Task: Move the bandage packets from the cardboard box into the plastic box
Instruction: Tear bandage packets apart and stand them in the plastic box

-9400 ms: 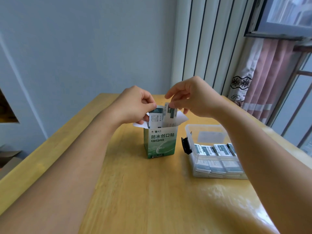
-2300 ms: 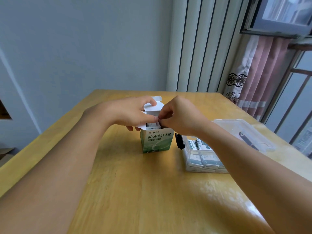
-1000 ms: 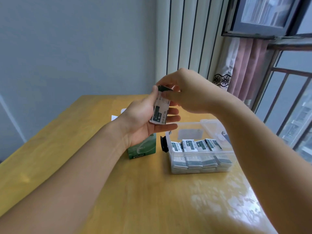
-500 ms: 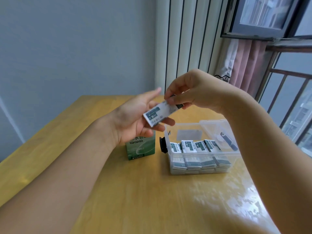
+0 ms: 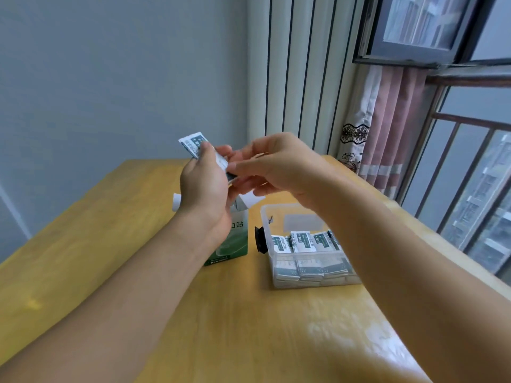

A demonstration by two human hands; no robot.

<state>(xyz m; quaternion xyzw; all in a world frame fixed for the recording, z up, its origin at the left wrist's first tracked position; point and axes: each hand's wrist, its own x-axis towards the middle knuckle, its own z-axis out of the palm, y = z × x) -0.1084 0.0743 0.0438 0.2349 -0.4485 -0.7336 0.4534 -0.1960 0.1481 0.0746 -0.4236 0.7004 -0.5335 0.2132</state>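
View: head camera, the only one.
Left hand (image 5: 203, 186): raised above the box, back to the camera; fingers curled round a small stack of packets (image 5: 195, 145), whose top end sticks out above the knuckles.
Right hand (image 5: 279, 164): level with the left and touching it; fingertips (image 5: 235, 170) pinch the lower end of the same stack. Both hands have hold of it.
Stack position: in the air, over the box and left of the tub, not yet above the tub's opening.
Box (image 5: 235, 239): green cardboard, upright on the worktop (image 5: 249, 327), top flaps open. Mostly hidden behind the left wrist, so what remains inside cannot be told.
Tub (image 5: 279, 214): clear plastic, just right of the box, lid off. Its near half holds rows of packets (image 5: 302, 241) stacked in layers up to about the rim; the far half shows bare bottom.
Done, by judgement: a good share of the packets already sits in the tub.
Left, by judgement: carry the held stack to the right, set it into the free far half, then check the box for more.
Risk: thin packets may fan out or slip if the pinch loosens during transfer.
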